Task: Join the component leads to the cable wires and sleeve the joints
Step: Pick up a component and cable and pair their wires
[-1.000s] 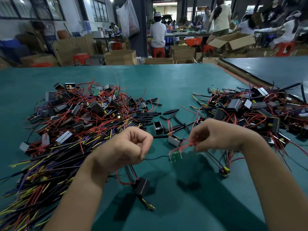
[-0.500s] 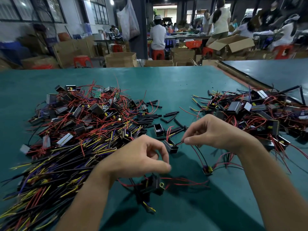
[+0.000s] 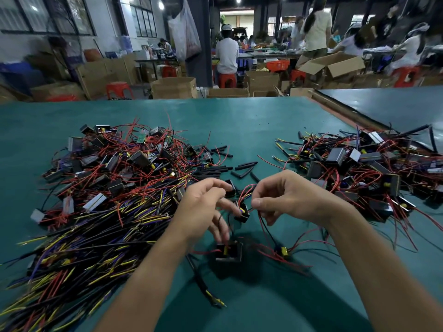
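The small black component with yellow bits (image 3: 242,213) hangs right between your hands, just above the green table (image 3: 239,121). Its thin red leads (image 3: 245,191) loop up and away from you. Your left hand (image 3: 203,212) is the nearer one. Its fingertips are right at the component, but they're blurred, so I can't tell if that's a proper grip or just a touch. Your right hand (image 3: 293,200) has thumb and forefinger pinched tight on a thin dark wire (image 3: 265,226) that trails down towards you.

My guess is lead and wire need lining up end to end next, along the left-right line between your hands. The short black sleeve tubes (image 3: 242,167) lie loose just beyond your knuckles, mostly crosswise, about as near one hand as the other.

No trays on the table. Parts sit in a left heap of wires (image 3: 107,188) and a right heap of wires (image 3: 371,168). There are open cardboard boxes (image 3: 175,88) past the far edge, but I can't see inside them.
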